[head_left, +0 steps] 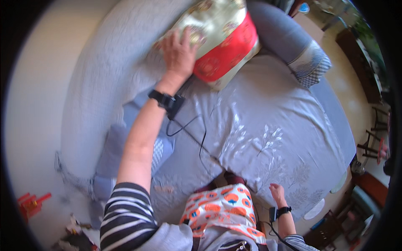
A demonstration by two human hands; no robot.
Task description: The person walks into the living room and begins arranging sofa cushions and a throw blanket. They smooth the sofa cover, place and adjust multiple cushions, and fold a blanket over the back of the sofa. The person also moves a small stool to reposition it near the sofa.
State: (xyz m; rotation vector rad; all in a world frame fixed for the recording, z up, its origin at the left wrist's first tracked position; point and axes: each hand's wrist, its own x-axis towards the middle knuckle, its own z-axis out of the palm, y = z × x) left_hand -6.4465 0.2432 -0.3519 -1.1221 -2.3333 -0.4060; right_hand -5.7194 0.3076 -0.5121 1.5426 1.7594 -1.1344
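Observation:
My left hand rests on a shiny cream and red patterned cushion, its fingers spread over the cream cloth. This cushion leans at the top of a grey sofa, between the backrest and the padded armrest. A black strap with a small device circles my left wrist, and a thin cable trails from it over the seat. Low on the right, my right hand hangs above the seat cover, away from the cushion. Its fingers look loosely curled, and nothing shows in it.
A blue-grey cushion lies against the backrest under my left arm. My orange-patterned apron is at the seat's front edge. Small dark chairs stand off to the right. A red object is at the lower left.

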